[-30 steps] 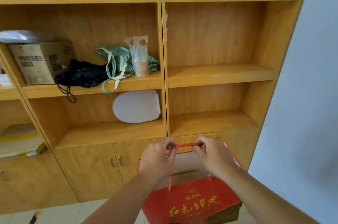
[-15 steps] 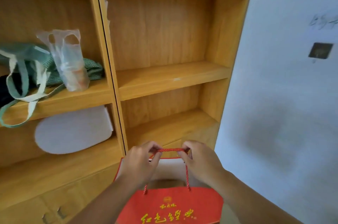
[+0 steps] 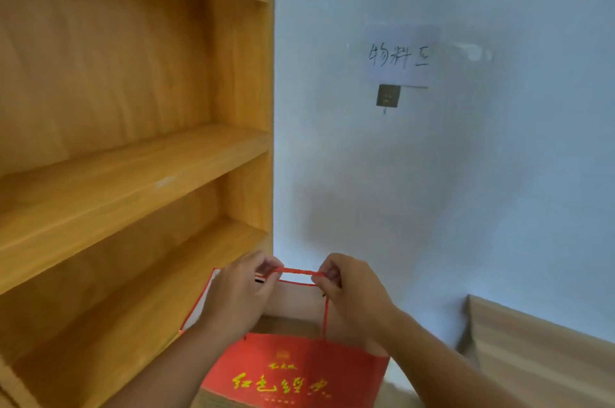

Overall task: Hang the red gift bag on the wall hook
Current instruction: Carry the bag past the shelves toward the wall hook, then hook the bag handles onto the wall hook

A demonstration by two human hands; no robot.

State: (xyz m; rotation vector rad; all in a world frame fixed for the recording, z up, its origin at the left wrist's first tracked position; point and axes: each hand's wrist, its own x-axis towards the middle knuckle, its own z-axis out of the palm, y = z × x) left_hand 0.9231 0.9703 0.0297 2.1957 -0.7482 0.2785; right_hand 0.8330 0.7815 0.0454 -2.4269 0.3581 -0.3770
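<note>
The red gift bag (image 3: 296,371) is not yet hung: it sits low, well below the wall hook (image 3: 388,96). The left hand (image 3: 239,294) and right hand (image 3: 352,291) pinch its cord handle (image 3: 298,271) taut between them. Lifting remains. A paper label (image 3: 401,56) sits just above the hook, a wooden shelf (image 3: 133,174) to its left; nothing blocks the way.

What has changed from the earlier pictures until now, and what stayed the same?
The view has swung right: the filled shelves with bags and box have left the picture, and the wall with its hook and paper note has come in, straight above the hands. Nothing was let go. The left hand and right hand still pinch the cord handle stretched between them, the red bag hanging below.
</note>
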